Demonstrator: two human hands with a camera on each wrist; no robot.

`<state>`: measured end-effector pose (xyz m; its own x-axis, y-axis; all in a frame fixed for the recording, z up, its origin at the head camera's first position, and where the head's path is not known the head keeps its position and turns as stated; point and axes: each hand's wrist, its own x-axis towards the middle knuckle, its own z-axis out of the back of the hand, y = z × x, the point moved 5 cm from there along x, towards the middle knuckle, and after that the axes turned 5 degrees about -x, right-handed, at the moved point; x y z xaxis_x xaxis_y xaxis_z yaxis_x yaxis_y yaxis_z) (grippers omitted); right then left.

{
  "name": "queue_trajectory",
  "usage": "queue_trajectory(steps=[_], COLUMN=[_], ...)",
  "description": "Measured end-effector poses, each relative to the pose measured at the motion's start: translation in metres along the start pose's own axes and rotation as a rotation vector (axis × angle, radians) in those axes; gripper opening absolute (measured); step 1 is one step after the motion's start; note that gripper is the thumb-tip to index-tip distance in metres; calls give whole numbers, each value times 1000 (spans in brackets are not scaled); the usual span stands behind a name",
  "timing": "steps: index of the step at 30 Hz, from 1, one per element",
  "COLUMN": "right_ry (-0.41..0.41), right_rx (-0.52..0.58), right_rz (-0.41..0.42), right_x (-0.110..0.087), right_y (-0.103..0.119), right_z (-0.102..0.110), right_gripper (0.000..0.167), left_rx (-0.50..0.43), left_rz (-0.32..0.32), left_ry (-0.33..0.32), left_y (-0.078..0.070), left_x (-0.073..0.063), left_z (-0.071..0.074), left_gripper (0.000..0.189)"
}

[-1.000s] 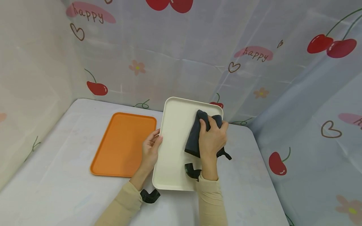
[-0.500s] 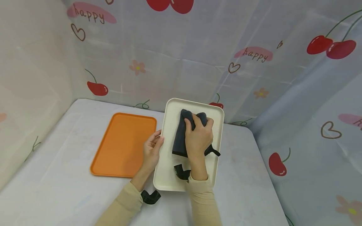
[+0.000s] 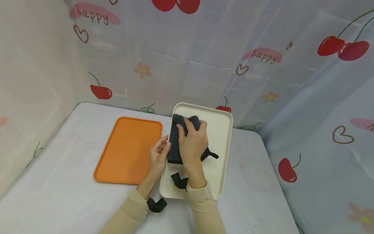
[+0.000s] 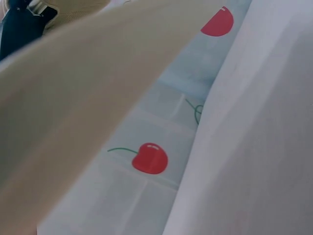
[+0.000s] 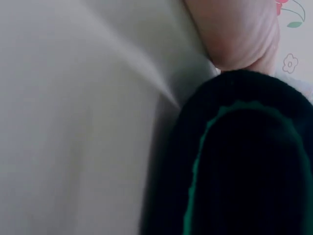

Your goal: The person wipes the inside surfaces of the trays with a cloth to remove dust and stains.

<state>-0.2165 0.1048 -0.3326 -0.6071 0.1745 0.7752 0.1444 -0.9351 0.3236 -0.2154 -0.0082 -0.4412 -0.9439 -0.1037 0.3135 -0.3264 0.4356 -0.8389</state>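
While R hand (image 3: 193,139) grips the dk grey cloth (image 3: 174,144), L hand (image 3: 157,159) pinches the L rim of the cream tray (image 3: 217,130), thumb on the near face, fingers going round the edge. Cloth = bunched under R fingers, spread flatter twd L side, lying on tray's L half; its edge comes right up to the rim, just beside L thumb (touching or not, can't tell). Blk loop (image 3: 214,155) pokes out R of the hand, over bare tray.

Why so: tray looks raised & tilted twd the wearer, far end overlapping the table's back edge, so L grip prob. carries its wt & stops it sliding or tipping under R hand's push. Whether near end rests on table (image 3: 257,185), can't tell. Bunching prob. gives R fingers a firm hold, w/ a flat flap left over for contact. L palm sits outside the rim, prob. to leave the face free.

Orange tray (image 3: 128,152) flat on table, L of the cream one, nothing on it; L forearm crosses its near R corner. Set aside there, I'd guess, to be out of the way yet in easy reach.

Wrist cams little help: L view mostly blurred tan band (image 4: 88,98), no fingers; R view has dk rounded shape (image 5: 249,171) w/ green line, can't ID.
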Motion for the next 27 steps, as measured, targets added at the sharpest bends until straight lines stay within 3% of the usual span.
queue_trajectory(steps=[12, 20, 27], right_ry=[0, 6, 1], right_rx=[14, 17, 13], right_rz=[11, 13, 5], right_x=[-1, -1, 0], right_y=[2, -5, -13], right_z=[-1, -1, 0], right_gripper=[31, 31, 31], left_rx=[-28, -58, -20], left_rz=[-49, -32, -30], left_ry=[4, -13, -39], left_y=[-1, -1, -1], left_x=[0, 0, 2], left_z=[1, 1, 5], left_gripper=[33, 33, 32])
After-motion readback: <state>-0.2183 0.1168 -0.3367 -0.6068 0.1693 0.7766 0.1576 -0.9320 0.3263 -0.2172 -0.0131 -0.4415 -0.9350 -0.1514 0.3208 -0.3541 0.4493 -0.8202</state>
